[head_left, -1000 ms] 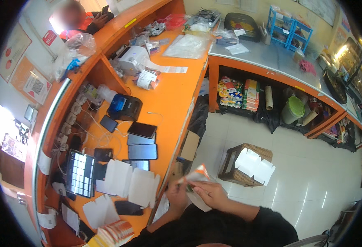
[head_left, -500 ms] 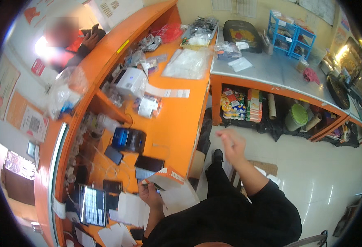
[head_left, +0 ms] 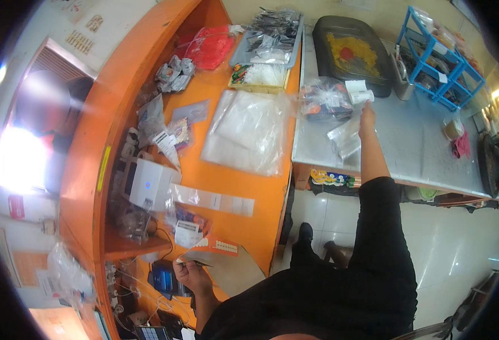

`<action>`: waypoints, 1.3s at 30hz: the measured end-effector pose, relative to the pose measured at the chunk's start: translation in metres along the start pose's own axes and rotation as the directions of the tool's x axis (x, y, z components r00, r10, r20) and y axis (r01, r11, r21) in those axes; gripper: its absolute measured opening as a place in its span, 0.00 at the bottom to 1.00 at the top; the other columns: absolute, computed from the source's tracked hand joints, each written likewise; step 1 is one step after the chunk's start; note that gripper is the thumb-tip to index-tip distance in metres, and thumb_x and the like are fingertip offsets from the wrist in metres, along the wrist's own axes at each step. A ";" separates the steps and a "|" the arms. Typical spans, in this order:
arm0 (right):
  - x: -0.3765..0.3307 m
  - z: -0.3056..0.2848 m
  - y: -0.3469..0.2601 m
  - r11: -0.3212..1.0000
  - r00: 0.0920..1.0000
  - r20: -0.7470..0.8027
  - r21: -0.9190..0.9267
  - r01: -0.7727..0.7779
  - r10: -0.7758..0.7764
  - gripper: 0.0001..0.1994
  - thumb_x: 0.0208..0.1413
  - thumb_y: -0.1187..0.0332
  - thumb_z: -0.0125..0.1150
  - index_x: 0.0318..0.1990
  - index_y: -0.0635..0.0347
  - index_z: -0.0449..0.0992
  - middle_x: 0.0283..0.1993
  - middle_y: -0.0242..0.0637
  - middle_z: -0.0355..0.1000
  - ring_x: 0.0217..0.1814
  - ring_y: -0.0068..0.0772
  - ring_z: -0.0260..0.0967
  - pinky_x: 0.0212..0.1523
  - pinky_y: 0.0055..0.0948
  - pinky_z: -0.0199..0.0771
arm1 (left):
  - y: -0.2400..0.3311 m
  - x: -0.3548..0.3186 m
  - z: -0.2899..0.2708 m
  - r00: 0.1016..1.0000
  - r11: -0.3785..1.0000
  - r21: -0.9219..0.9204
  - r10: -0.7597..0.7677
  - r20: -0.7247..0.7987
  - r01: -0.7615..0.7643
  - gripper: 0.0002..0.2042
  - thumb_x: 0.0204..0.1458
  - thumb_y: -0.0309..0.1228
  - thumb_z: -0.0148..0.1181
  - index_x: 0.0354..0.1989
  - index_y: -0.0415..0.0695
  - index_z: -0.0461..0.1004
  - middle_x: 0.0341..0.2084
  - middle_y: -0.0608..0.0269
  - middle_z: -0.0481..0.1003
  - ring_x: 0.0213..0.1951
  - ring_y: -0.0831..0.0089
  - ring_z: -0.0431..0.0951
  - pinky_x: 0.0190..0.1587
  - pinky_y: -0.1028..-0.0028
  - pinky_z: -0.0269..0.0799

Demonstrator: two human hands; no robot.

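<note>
My left hand [head_left: 191, 277] is closed on the edge of an orange-and-white paper bag [head_left: 224, 265], which hangs flat over the front of the orange counter. My right arm stretches out to the grey metal table. There my right hand [head_left: 367, 116], fingers together, meets the lower edge of a white paper slip [head_left: 357, 89]; the fingertips are small and slightly blurred. Beside the slip lies a clear plastic bag with dark contents [head_left: 323, 101]. A flat clear bag [head_left: 344, 139] rests just left of my right wrist.
The orange counter [head_left: 260, 192] carries a stack of clear plastic bags [head_left: 249, 130], a white label printer [head_left: 150, 184] and a dark blue-lit device [head_left: 163, 279]. A grey tray of packets [head_left: 269, 39] stands behind. A black lidded case [head_left: 351, 54] and blue rack [head_left: 442, 68] are on the metal table.
My right hand has moved from above the floor forward to the paper slip on the metal table. My left hand still holds the paper bag. The view has shifted toward the far counter.
</note>
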State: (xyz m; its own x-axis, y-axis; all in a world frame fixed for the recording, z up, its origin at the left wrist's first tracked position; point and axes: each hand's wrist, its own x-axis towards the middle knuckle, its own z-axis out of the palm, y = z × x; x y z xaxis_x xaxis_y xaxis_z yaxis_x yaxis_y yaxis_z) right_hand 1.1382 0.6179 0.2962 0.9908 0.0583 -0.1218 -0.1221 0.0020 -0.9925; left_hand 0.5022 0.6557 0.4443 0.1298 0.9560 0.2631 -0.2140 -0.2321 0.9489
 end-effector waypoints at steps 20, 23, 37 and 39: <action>0.012 0.028 -0.043 0.838 0.885 0.320 -0.531 -0.127 0.337 0.34 0.41 0.53 0.73 0.50 0.73 0.73 0.43 0.47 0.76 0.47 0.36 0.73 0.50 0.33 0.68 | -0.082 0.108 0.061 0.888 0.873 0.174 -0.460 -0.013 0.455 0.09 0.58 0.32 0.57 0.40 0.39 0.69 0.33 0.64 0.73 0.34 0.80 0.72 0.38 0.78 0.70; 0.010 0.031 -0.054 0.834 0.851 0.351 -0.526 -0.166 0.391 0.33 0.42 0.53 0.73 0.51 0.69 0.73 0.42 0.45 0.76 0.47 0.35 0.73 0.50 0.31 0.68 | -0.102 0.141 0.102 0.774 0.824 0.221 -0.566 0.285 0.521 0.06 0.57 0.25 0.55 0.42 0.39 0.71 0.36 0.63 0.74 0.36 0.78 0.73 0.39 0.79 0.69; 0.002 0.029 -0.020 0.767 0.968 0.249 -0.627 0.139 0.027 0.33 0.42 0.56 0.74 0.49 0.73 0.69 0.41 0.45 0.74 0.40 0.31 0.73 0.38 0.28 0.74 | -0.195 0.193 0.436 0.288 0.797 0.365 -0.250 0.924 -0.482 0.10 0.49 0.35 0.62 0.36 0.42 0.77 0.66 0.46 0.52 0.67 0.43 0.47 0.67 0.54 0.45; 0.000 0.026 -0.015 0.760 0.968 0.251 -0.624 0.183 -0.028 0.33 0.41 0.56 0.74 0.49 0.74 0.69 0.41 0.45 0.74 0.40 0.31 0.73 0.37 0.28 0.74 | -0.208 0.197 0.445 0.268 0.743 0.408 -0.310 0.912 -0.531 0.13 0.51 0.38 0.61 0.38 0.41 0.77 0.59 0.47 0.64 0.60 0.46 0.61 0.62 0.57 0.56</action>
State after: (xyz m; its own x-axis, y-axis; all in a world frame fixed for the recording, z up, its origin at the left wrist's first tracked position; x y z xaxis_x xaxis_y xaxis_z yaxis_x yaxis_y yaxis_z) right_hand 1.1390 0.6443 0.3115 0.9478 0.3065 -0.0882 0.1247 -0.6108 -0.7819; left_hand 1.0032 0.8120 0.3766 0.9843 0.1643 -0.0642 0.1671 -0.7531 0.6363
